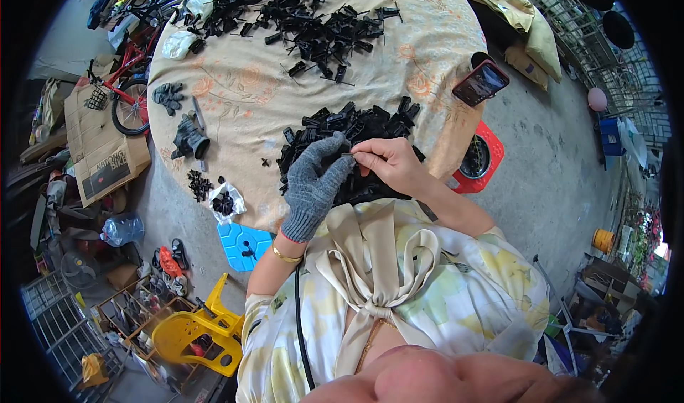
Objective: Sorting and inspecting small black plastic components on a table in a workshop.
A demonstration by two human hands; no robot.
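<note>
My left hand [311,186], in a grey knitted glove, and my bare right hand [397,164] meet fingertip to fingertip above the near table edge. Both are closed in a pinch; what sits between the fingers is too small to make out. Under and behind them lies a heap of black plastic parts [381,123], partly hidden by the hands. A larger spread of black parts with thin rods [320,36] covers the far side of the cloth-covered table [242,143]. To the left are small black pieces [199,185] and a white plastic bag [238,205] holding more dark pieces.
Two dark grey gloves, one flat [169,98] and one crumpled [190,139], lie at the table's left. A phone [482,83] stands at the right edge. Below are a blue stool [231,241], a red stool [493,138] and a yellow plastic chair [178,335].
</note>
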